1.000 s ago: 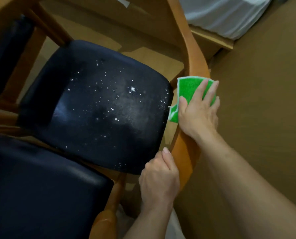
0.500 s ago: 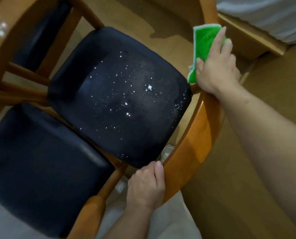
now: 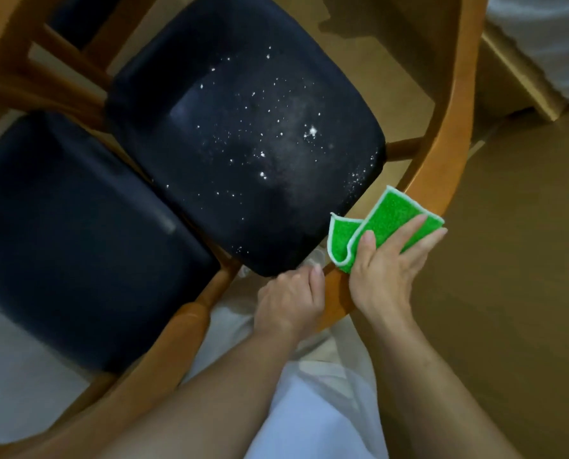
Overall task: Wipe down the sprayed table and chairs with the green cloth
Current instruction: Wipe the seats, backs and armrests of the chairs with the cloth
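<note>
Filling the centre and upper half of the frame, the dark navy padded chair seat [image 3: 243,140] is speckled with white spray droplets, thickest toward its right edge, and looks not yet wiped; a second dark padded seat [image 3: 74,240] lies at the lower left, with no droplets that you can make out. Sweeping from the upper right down to the lower centre is the curved honey-coloured wooden chair rail [image 3: 442,167], and that is the part you are working. Your right hand [image 3: 389,270], at centre right, presses the folded green cloth with its white stitched edge [image 3: 392,220] flat against the rail, fingers stretched over it and the thumb pinning the loose flap that curls up on the left. Your left hand [image 3: 293,299], just beside it at lower centre, has its fingers curled over the rail's lower end, steadying the chair. Judged from here, the stroke will go best if you keep the palm flat, wrap the cloth round the rail's inner and outer faces, and run along the grain in one long pass. Tuck that curled flap under so it does not drag across the wet seat before you turn to it.
</note>
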Action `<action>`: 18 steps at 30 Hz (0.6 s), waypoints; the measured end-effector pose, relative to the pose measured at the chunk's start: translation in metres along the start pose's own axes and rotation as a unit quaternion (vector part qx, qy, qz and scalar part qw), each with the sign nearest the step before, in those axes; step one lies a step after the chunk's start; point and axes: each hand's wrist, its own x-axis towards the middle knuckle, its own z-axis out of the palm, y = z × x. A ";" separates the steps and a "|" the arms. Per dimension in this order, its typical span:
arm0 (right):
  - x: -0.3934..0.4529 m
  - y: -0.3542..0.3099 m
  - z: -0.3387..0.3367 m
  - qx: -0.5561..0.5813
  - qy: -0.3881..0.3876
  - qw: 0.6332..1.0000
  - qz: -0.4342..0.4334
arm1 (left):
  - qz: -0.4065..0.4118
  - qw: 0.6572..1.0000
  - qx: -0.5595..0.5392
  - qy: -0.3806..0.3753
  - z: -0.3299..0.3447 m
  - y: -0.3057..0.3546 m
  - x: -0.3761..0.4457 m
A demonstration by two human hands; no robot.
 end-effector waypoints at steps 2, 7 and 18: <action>0.002 0.001 -0.001 -0.008 0.001 1.000 0.003 | 0.003 1.000 0.002 0.004 0.001 0.001 -0.001; 0.019 -0.003 -0.006 -0.047 0.023 0.999 -0.003 | -0.009 1.000 -0.015 -0.013 0.001 -0.001 0.000; 0.164 -0.046 -0.072 -0.133 0.094 0.978 -0.127 | -0.016 0.999 -0.044 -0.012 -0.004 0.000 -0.003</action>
